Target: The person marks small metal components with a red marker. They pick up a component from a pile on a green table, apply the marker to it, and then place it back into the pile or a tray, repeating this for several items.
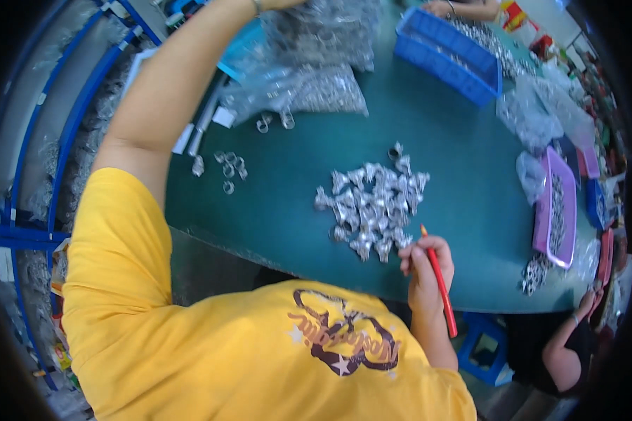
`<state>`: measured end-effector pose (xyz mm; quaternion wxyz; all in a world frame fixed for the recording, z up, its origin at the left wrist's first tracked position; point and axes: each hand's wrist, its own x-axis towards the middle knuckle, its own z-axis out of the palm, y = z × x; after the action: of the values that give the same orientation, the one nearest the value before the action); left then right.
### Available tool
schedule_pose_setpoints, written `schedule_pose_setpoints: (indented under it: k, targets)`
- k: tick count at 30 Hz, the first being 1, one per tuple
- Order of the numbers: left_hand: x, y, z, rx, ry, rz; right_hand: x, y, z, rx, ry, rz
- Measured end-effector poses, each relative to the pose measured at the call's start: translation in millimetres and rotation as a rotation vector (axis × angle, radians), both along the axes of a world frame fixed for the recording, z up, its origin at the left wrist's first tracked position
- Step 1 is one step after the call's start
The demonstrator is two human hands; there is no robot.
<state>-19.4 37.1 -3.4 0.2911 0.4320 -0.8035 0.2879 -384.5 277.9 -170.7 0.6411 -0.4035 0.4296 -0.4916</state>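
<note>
Holding 1 red pencil (443,293), the right hand (427,266) has its fingers curled in about the shaft, with the sharpened end pointing away from the body. The left hand (282,3) is cut off at the far edge beside a clear plastic bag (323,49); its grip, and anything within it, cannot be determined. A cluster of silver metal pieces (373,205) lies centrally on the green table (274,203), its near right edge just beside the pencil's tip. At left, loose rings (241,167) lie apart from the cluster. A blue tray (439,71) stands at far right; a purple tray (543,217), holding small metal parts (557,210), stands at right.
</note>
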Motion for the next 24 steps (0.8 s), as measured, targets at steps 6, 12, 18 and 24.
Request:
schedule_pose_setpoints:
  k: [6,12,18,24]
  targets:
    - [-13.5,56.3,-21.0,0.472,-0.030,-0.007,-1.8,-8.5,4.1,-0.018,0.058,-0.011]
    - [-37.8,82.1,-8.5,-0.032,0.133,-0.099,9.3,-88.8,-17.6,-0.587,0.709,-0.139]
    - [-100.1,147.0,-69.3,-0.097,0.327,-0.497,34.3,-150.5,-26.2,-0.667,1.264,0.040]
    - [-140.6,209.4,-157.4,0.823,1.288,-0.335,35.7,-112.0,-9.4,-0.587,0.711,0.018]
